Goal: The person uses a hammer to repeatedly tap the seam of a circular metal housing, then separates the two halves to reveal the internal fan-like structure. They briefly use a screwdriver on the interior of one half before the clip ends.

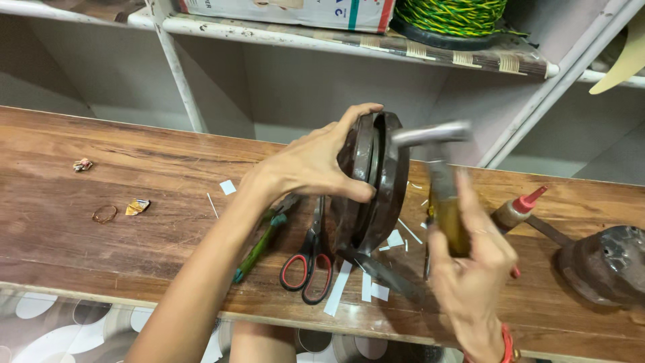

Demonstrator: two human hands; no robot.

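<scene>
Right hand [470, 269] with hammer [437, 168] beside left hand's [309, 168] motor housing [376, 181]

1. The left hand [312, 165] grips a dark round motor housing [376, 181] standing on edge on the wooden bench [101, 175].
2. Right of the housing, the right hand [470, 269] holds a blurred hammer [437, 175].
3. Red-handled scissors [310, 259] lie just left of the housing's base.
</scene>
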